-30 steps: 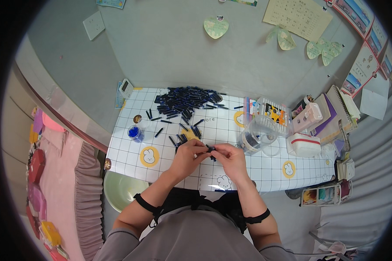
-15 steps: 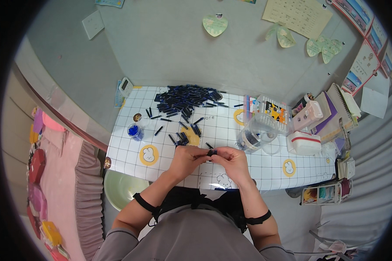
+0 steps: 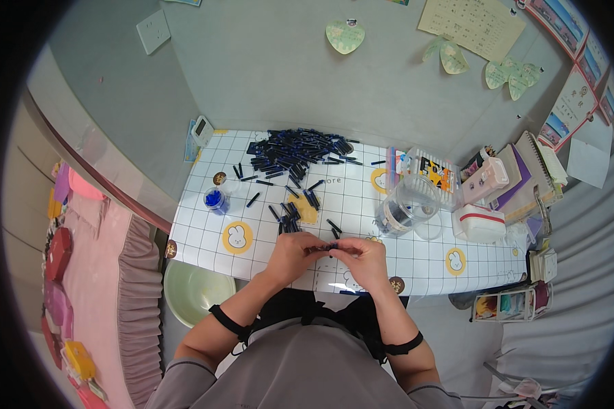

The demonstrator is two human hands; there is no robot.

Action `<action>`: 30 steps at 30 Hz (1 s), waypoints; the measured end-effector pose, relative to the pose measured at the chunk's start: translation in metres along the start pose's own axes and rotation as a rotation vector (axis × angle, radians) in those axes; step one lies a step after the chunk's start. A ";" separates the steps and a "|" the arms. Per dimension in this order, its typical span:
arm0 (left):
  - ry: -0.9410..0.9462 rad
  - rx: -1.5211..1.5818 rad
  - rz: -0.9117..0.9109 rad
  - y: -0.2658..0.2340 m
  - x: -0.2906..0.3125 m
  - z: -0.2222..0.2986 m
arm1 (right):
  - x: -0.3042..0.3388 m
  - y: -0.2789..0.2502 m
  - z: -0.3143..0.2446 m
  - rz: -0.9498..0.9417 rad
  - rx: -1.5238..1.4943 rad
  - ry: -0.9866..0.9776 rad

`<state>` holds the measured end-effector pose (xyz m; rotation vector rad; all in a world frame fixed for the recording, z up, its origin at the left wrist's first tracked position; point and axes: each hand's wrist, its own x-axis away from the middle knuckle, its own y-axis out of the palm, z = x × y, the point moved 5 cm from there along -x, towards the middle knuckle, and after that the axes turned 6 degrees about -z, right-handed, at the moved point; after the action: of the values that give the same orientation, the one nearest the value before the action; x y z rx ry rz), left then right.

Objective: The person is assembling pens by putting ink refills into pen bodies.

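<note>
My left hand (image 3: 292, 258) and my right hand (image 3: 363, 262) meet over the near edge of the table, fingertips pinched together. Between them are dark ink cartridges (image 3: 330, 247), partly covered by the fingers; how many I cannot tell. Just beyond the fingertips lie a couple of loose cartridges (image 3: 334, 225). A small group of cartridges (image 3: 288, 215) rests right by the left hand's knuckles. Farther back is a large heap of dark blue cartridges (image 3: 297, 151), with single ones scattered in front. To the left stands a small clear jar (image 3: 216, 202) containing bright blue pieces.
On the right, a large clear plastic jar (image 3: 408, 208) lies tilted with dark contents, beside a round clear lid (image 3: 428, 228). Behind it are a clear case of markers (image 3: 435, 174), a white pouch (image 3: 482, 223) and upright notebooks (image 3: 525, 170). A pale green basin (image 3: 196, 293) sits below the table's left edge.
My hands have come slightly nearer to me, still pinched together. More of the loose cartridges beyond the fingertips now shows. The whole view has shifted slightly.
</note>
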<state>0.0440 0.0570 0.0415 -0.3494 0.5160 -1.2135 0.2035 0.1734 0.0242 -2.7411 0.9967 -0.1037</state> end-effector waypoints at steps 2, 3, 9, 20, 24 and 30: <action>-0.023 -0.013 -0.019 0.002 0.002 -0.004 | 0.001 0.001 -0.002 -0.041 0.030 0.007; -0.023 -0.013 -0.019 0.002 0.002 -0.004 | 0.001 0.001 -0.001 -0.041 0.030 0.007; -0.035 -0.051 -0.071 0.005 0.001 0.000 | 0.005 0.001 0.000 -0.056 0.115 -0.030; -0.025 -0.067 -0.138 0.005 0.002 0.001 | 0.008 -0.002 -0.005 -0.075 0.133 -0.044; 0.014 -0.061 -0.117 0.005 0.004 -0.003 | 0.008 -0.001 -0.003 -0.076 0.131 -0.059; -0.017 -0.041 -0.123 0.003 0.002 -0.002 | 0.007 0.000 -0.002 -0.055 0.105 -0.095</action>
<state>0.0458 0.0562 0.0376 -0.4307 0.5109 -1.3195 0.2092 0.1687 0.0260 -2.6512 0.8662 -0.0338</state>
